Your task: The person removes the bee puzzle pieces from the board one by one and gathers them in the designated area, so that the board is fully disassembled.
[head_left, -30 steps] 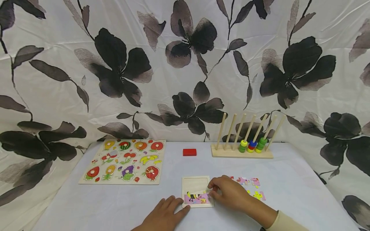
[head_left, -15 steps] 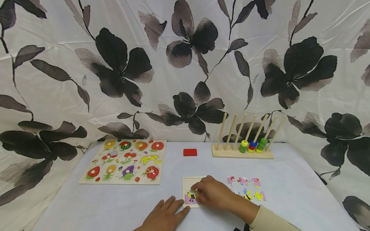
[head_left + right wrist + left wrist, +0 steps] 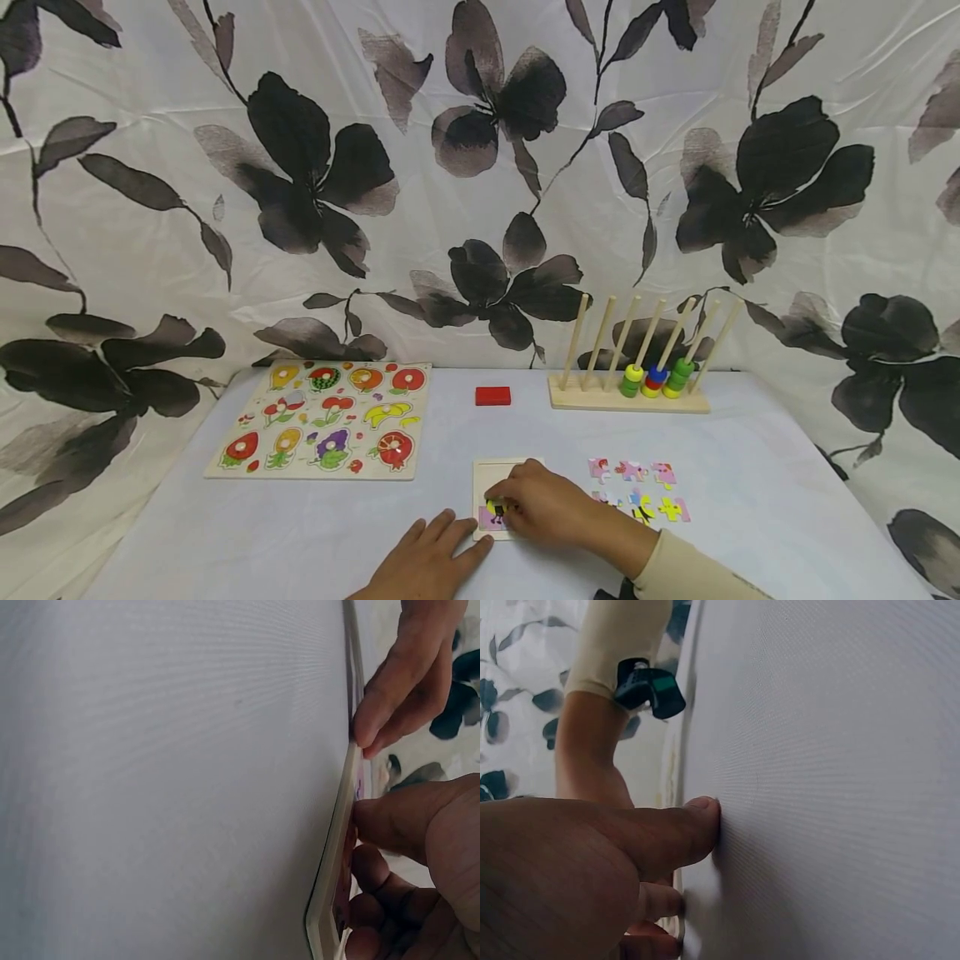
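A small wooden puzzle tray (image 3: 487, 472) lies on the white-covered table. Puzzle pieces (image 3: 487, 518) with a yellow-and-black bee on pink fill its lower part, partly hidden by my right hand (image 3: 543, 504). That hand reaches over the tray from the right, fingers bent and fingertips at the bee. In the right wrist view its thumb (image 3: 390, 821) and fingertips meet the puzzle surface; I cannot tell whether they pinch a piece. My left hand (image 3: 427, 554) rests at the tray's lower left corner, fingertips at the left edge, thumb (image 3: 671, 836) near the bottom edge.
Several loose puzzle pieces (image 3: 633, 472) lie in two rows right of the tray. A fruit board (image 3: 300, 477) sits back left, a red block (image 3: 492, 396) back centre. Behind, right, stands a wooden peg rack (image 3: 570, 400) with coloured rings. A floral cloth (image 3: 480, 125) hangs behind.
My right hand has moved left from the tray's right edge to the bee, uncovering more loose pieces, then dipped slightly lower. My left hand has stayed at the corner.
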A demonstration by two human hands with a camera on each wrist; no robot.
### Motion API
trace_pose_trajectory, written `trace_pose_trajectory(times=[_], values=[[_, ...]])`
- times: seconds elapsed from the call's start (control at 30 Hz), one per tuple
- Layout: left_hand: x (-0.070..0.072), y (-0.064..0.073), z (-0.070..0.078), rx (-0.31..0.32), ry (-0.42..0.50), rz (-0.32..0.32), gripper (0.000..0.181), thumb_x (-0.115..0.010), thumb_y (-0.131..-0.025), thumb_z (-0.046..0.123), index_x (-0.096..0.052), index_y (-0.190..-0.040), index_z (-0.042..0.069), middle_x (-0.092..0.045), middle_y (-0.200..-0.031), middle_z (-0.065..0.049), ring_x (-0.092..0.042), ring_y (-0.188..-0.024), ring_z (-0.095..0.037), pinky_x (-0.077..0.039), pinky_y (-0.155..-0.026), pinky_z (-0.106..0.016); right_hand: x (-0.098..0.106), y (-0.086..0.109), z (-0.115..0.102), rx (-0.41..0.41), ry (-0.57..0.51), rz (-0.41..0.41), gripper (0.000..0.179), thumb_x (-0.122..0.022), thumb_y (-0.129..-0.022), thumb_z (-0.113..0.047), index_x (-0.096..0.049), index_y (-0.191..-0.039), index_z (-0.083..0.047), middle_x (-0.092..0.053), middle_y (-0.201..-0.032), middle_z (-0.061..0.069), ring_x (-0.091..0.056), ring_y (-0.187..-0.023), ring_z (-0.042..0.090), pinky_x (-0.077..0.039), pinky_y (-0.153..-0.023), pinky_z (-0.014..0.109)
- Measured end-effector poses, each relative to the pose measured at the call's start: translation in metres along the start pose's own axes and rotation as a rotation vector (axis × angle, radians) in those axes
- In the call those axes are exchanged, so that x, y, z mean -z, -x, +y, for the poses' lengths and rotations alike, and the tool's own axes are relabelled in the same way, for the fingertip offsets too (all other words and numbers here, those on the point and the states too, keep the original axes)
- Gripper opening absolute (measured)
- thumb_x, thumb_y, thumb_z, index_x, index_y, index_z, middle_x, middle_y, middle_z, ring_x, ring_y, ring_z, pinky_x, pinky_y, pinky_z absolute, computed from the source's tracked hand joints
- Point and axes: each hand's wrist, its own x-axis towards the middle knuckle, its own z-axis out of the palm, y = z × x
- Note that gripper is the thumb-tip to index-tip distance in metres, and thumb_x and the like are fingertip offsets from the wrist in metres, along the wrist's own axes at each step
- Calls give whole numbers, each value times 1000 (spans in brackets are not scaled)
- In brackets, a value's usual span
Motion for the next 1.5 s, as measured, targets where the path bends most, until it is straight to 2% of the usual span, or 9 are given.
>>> trace_pose_trajectory(times=[0.2, 0.43, 0.57, 0.8, 1.1, 1.3, 1.5], values=[[3, 1, 2, 10, 0, -11, 88, -47, -82, 88, -51, -151, 34, -46, -151, 1, -44, -137, -32, -43, -105, -61, 2, -2, -2, -9, -18, -28, 27, -71, -88, -3, -74, -112, -16, -59, -87, -13, -52, -91, 7, -48, -77, 22], [5, 1, 3, 19, 0, -14, 85, -50, -83, 86, -52, -151, 34, -47, -150, 2, -44, -137, -32, -44, -104, -61, 6, -5, -5, -51, -88, -87, 25, -73, -88, -3, -70, -110, -15, -56, -87, -11, -50, -90, 7, -49, -80, 26], [5, 1, 3, 18, 1, -14, 84, -51, -84, 85, -52, -150, 34, -47, -150, 2, -44, -137, -32, -44, -104, -61, 7, -6, -5, -69, -121, -93, 26, -74, -88, -4, -68, -109, -16, -56, -88, -10, -50, -89, 7, -49, -79, 27], [6, 0, 2, 21, 14, -26, 86, -51, -83, 86, -50, -151, 35, -47, -150, 2, -44, -137, -32, -43, -105, -61, 7, -6, -5, -77, -156, -68, 31, -75, -86, -2, -60, -106, -20, -54, -87, -11, -49, -89, 9, -48, -77, 27], [6, 1, 2, 6, 13, -21, 86, -51, -83, 86, -51, -151, 34, -47, -150, 1, -44, -137, -32, -44, -104, -61, 5, -3, -8, -101, -89, -14, 29, -79, -84, -5, -61, -100, -22, -50, -81, -14, -48, -83, 6, -45, -67, 23], [6, 1, 1, -4, 3, -8, 85, -48, -84, 86, -51, -151, 33, -47, -149, 1, -45, -136, -31, -44, -104, -61, 7, -1, -9, -90, -81, 14, 23, -75, -87, -6, -63, -99, -22, -55, -83, -14, -49, -83, 4, -47, -69, 22], [3, 2, 0, -29, -7, 34, 84, -47, -85, 86, -53, -149, 31, -48, -148, 0, -45, -135, -31, -46, -102, -59, 7, 2, -8, -61, -106, 73, 17, -71, -91, -6, -64, -96, -21, -56, -83, -16, -49, -81, 3, -48, -69, 23]])
